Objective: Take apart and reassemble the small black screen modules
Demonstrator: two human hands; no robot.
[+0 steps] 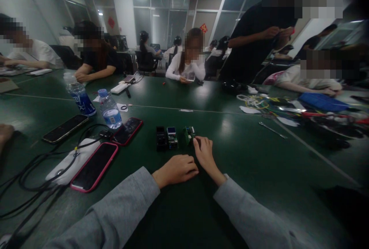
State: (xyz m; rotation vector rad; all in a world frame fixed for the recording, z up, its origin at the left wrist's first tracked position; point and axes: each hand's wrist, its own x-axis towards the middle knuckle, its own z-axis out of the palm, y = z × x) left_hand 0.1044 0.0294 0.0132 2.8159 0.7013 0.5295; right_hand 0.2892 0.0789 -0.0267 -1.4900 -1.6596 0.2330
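My right hand (205, 150) reaches up the table, its fingertips closed on the right edge of a small green circuit board (188, 135) that stands tilted. My left hand (178, 169) rests on the table just below and to the left, fingers curled together, with nothing visible in them. Left of the held board lies a small module with a little screen (172, 137) and exposed electronics. Beside that module is a black rectangular case (160, 139). The fingertips of my right hand are partly hidden by the board.
Left are a phone in a pink case (95, 167), a white power bank (72, 160), black cables, two more phones, a water bottle (110, 110) and a blue-labelled bottle (80, 96). Right lie a wrench (272, 130) and a pile of cables (323, 112). Several people are around the green table (178, 218).
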